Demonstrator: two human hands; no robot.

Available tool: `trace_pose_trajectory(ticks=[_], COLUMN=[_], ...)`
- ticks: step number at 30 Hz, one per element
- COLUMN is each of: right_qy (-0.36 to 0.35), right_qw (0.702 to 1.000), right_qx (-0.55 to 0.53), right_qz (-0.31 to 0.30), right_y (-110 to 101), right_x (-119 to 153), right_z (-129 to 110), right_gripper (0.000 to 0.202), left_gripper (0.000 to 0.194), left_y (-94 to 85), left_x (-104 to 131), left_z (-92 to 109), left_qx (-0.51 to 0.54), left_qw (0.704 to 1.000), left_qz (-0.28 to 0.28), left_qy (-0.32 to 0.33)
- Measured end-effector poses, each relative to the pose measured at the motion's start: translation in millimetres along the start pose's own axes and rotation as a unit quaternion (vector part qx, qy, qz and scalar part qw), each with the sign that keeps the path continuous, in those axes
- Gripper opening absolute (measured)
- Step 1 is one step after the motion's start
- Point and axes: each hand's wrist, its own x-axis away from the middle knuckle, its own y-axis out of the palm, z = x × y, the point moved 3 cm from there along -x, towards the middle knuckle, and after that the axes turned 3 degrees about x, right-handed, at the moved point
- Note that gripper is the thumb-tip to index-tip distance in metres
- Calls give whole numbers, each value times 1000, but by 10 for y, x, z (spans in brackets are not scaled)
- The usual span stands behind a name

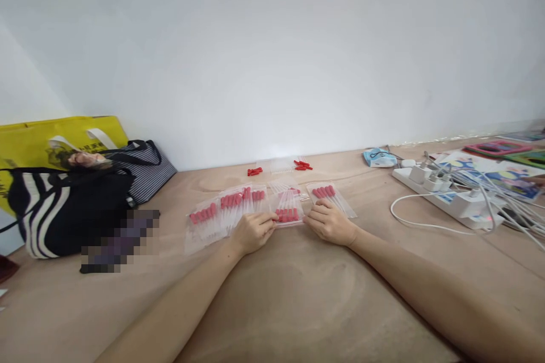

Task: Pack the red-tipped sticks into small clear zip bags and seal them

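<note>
A clear plastic bag [289,223] lies between my hands, its near edge toward me. In it are several thin clear tubes with red ends, which look like droppers [288,215]. My left hand [254,232] is closed at the bag's left near corner, thumb and fingers pressed together. At the right near corner my right hand [330,223] pinches the bag with curled fingers. Just beyond my right hand lies another filled bag [343,204]. Several filled bags [213,224] overlap to the left of my left hand.
Loose red bulbs [254,171] and more red pieces [303,165] lie near the wall with clear tubes. A power strip [443,195] with white cables stands right, near a blue mask pack [378,157]. Black [72,210] and yellow bags [63,136] stand left.
</note>
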Motion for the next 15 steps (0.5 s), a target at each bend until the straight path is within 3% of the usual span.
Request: trace_pose_trajectory(ticks=[7,15], right_qy=[45,68], right_qw=[999,998], right_qx=[0,-10], right_qz=[-8,4], right_y=[-7,-26], right_x=[-46,-103], right_z=[-5,-61], right_gripper=[30,29], left_gripper=[11,18], left_y=[70,230], left_x=[-48,-218], left_z=[-11,174], left_qx=[53,47], left_qw=[996,999], left_qz=[6,15], left_qy=[-68,2])
